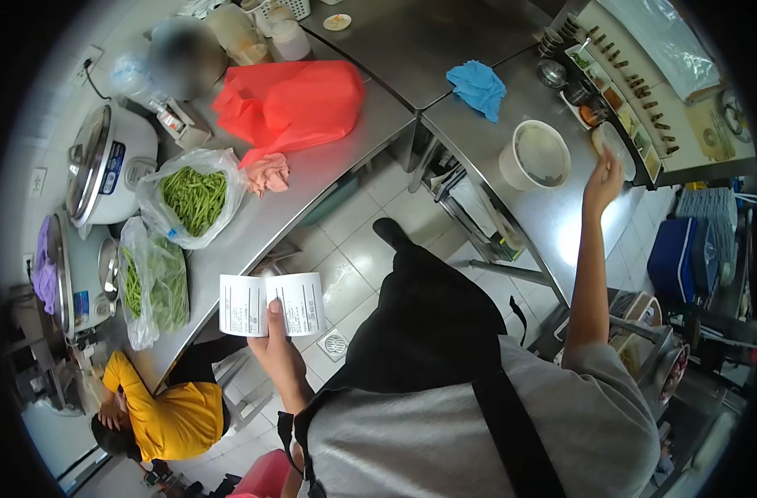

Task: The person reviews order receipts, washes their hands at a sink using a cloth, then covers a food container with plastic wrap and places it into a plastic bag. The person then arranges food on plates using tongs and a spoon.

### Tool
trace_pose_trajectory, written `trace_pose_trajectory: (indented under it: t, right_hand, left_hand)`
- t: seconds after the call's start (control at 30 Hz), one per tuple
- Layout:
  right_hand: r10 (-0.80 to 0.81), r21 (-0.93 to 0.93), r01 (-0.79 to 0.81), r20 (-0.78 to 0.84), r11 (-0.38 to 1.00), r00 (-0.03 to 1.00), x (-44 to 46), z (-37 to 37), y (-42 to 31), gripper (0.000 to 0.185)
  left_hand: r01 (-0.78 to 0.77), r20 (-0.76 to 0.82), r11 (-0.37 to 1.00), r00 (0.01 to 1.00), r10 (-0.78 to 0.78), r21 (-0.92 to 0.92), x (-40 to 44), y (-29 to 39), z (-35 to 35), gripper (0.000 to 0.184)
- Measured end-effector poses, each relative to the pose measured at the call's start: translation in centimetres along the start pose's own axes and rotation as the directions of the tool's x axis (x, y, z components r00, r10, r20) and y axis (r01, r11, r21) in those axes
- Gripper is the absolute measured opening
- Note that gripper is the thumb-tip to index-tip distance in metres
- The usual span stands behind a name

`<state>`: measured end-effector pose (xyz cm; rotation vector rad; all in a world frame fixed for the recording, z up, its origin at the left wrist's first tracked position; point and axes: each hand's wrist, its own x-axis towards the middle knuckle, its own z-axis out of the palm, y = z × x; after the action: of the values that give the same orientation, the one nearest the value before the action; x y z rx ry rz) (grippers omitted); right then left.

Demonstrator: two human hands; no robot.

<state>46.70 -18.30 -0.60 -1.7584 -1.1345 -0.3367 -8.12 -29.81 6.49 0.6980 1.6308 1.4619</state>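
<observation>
Nearest the camera are the wearer's grey shirt (445,448) and black apron (428,324), seen from above. The left hand (277,357) is held in front of the body, over the floor; its grip is closed on a printed paper (237,307), with the thumb pressed across the middle. The paper shows two white panels side by side, their print too small to read. The right hand (602,184) is stretched out over the right counter (445,129), its fingers overlapping the near edge of a pale disc (619,145), a lid or a plate. Whether this grip is closed on the disc cannot be told.

To the left of the disc stands a white tub (515,170); a crumpled blue cloth (478,90) lies farther off on the same counter. Small food containers (615,100) stand in a row along its far right side.

The left counter (337,166) carries a red bag (291,100), a pink cloth (268,173) against its near edge, a clear bag of green beans (194,199), a second bag of greens (158,282) and a large cooker (117,170). At lower left, a person in a yellow top (171,415) leans beside this counter, one hand at the head.
</observation>
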Motion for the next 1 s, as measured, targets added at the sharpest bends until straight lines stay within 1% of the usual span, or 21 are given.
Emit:
trace_pose_trajectory:
  t: [0.03, 0.1, 0.17, 0.2, 0.27, 0.33, 0.37, 0.4, 0.5, 0.57, 0.6, 0.63, 0.67, 0.7, 0.73, 0.77, 0.8, 0.83, 0.9, 0.93, 1.0]
  right_hand:
    - [0.034, 0.137, -0.028, -0.043, 0.99, 0.998, 2.3, 2.1, -1.3, 0.02]
    - [-0.205, 0.044, 0.201, 0.149, 0.979, 0.967, 6.4, 7.5, -6.0, 0.021]
    - [-0.405, 0.076, 0.399, 0.243, 0.914, 0.882, 6.9, 16.2, -8.7, 0.027]
    - [-0.228, -0.025, 0.251, 0.339, 0.968, 0.913, 5.9, 21.6, -8.9, 0.037]
    - [-0.019, -0.234, 0.161, 0.514, 0.959, 0.857, 3.7, 28.3, -8.0, 0.044]
    - [0.132, -0.453, 0.136, 0.511, 0.881, 0.849, -0.7, 32.5, -8.0, 0.043]
    - [0.123, -0.492, 0.142, 0.468, 0.859, 0.875, -3.2, 32.9, -8.3, 0.042]
    - [0.031, -0.43, 0.184, 0.447, 0.884, 0.894, -5.3, 33.1, -9.2, 0.041]
    - [-0.403, 0.08, 0.416, 0.464, 0.906, 0.789, -10.3, 30.3, -11.4, 0.031]
    - [-0.475, 0.243, 0.409, 0.39, 0.88, 0.789, -13.9, 25.4, -15.7, 0.023]
    - [-0.41, 0.458, 0.191, 0.445, 0.868, 0.796, -15.5, 24.0, -16.5, 0.02]
    - [-0.298, 0.58, -0.125, 0.577, 0.805, 0.76, -18.0, 23.7, -17.1, 0.025]
    - [-0.246, 0.456, -0.2, 0.742, 0.867, 0.623, -20.6, 23.1, -18.1, 0.031]
    - [-0.179, 0.305, -0.212, 0.868, 0.928, 0.463, -22.6, 22.6, -19.0, 0.04]
    - [-0.128, 0.289, -0.413, 0.918, 0.864, 0.375, -25.8, 22.7, -20.5, 0.052]
    - [-0.065, 0.128, -0.461, 0.987, 0.878, 0.149, -28.1, 23.4, -22.2, 0.058]
    - [-0.115, 0.044, -0.57, 0.989, 0.82, -0.089, -29.4, 21.1, -27.5, 0.058]
    - [-0.245, 0.003, -0.603, 0.916, 0.798, -0.319, -29.9, 18.8, -32.4, 0.054]
    - [-0.465, 0.086, -0.576, 0.693, 0.813, -0.552, -31.3, 15.9, -41.3, 0.045]
    - [-0.662, 0.264, -0.656, 0.574, 0.707, -0.483, -32.1, 13.1, -45.8, 0.043]
    - [-0.713, 0.36, -0.623, 0.232, 0.695, -0.662, -32.8, 11.3, -51.0, 0.049]
  left_hand:
    - [0.012, -0.026, 1.0, 1.0, -0.012, 0.006, -0.8, -0.4, -0.3, 0.028]
    - [0.024, -0.096, 1.0, 0.995, -0.023, 0.009, -2.0, -1.2, -1.2, 0.029]
    - [0.035, -0.163, 0.999, 0.986, -0.035, -0.008, -3.3, -1.1, -2.0, 0.03]
    - [0.041, -0.21, 0.999, 0.977, -0.044, -0.022, -4.1, -1.1, -2.7, 0.031]
    - [0.034, -0.307, 0.998, 0.951, -0.048, -0.049, -5.6, -1.8, -4.5, 0.03]
    - [0.03, -0.429, 0.999, 0.902, -0.045, -0.043, -7.1, -1.8, -6.1, 0.029]
    - [0.085, -0.495, 0.994, 0.862, -0.11, -0.073, -7.9, -3.2, -7.7, 0.027]
    - [0.103, -0.527, 0.988, 0.837, -0.147, -0.112, -8.7, -3.4, -8.4, 0.027]
    - [0.137, -0.583, 0.959, 0.769, -0.261, -0.249, -10.8, -6.1, -10.4, 0.029]
    - [0.122, -0.616, 0.955, 0.74, -0.27, -0.272, -10.6, -6.8, -10.6, 0.03]
    - [0.099, -0.655, 0.95, 0.702, -0.279, -0.298, -10.9, -7.0, -10.3, 0.03]
    - [0.123, -0.627, 0.929, 0.706, -0.329, -0.349, -10.6, -5.6, -9.9, 0.031]
    - [0.193, -0.614, 0.933, 0.71, -0.346, -0.302, -10.2, -6.4, -11.0, 0.031]
    - [0.161, -0.614, 0.955, 0.736, -0.284, -0.249, -9.5, -7.1, -12.0, 0.033]
    - [-0.023, -0.617, 0.95, 0.765, -0.184, -0.313, -8.4, -6.9, -12.2, 0.033]
    - [-0.017, -0.595, 0.944, 0.78, -0.194, -0.331, -6.9, -6.6, -13.1, 0.034]
    - [-0.017, -0.57, 0.942, 0.8, -0.189, -0.336, -6.2, -6.3, -14.1, 0.034]
    - [0.003, -0.549, 0.943, 0.812, -0.197, -0.333, -5.6, -5.3, -14.7, 0.034]
    - [0.038, -0.501, 0.942, 0.839, -0.212, -0.335, -4.7, -3.5, -16.1, 0.033]
    - [0.049, -0.485, 0.941, 0.848, -0.216, -0.334, -4.5, -2.8, -16.8, 0.032]
    - [0.056, -0.477, 0.944, 0.853, -0.214, -0.324, -5.4, -2.0, -17.3, 0.029]
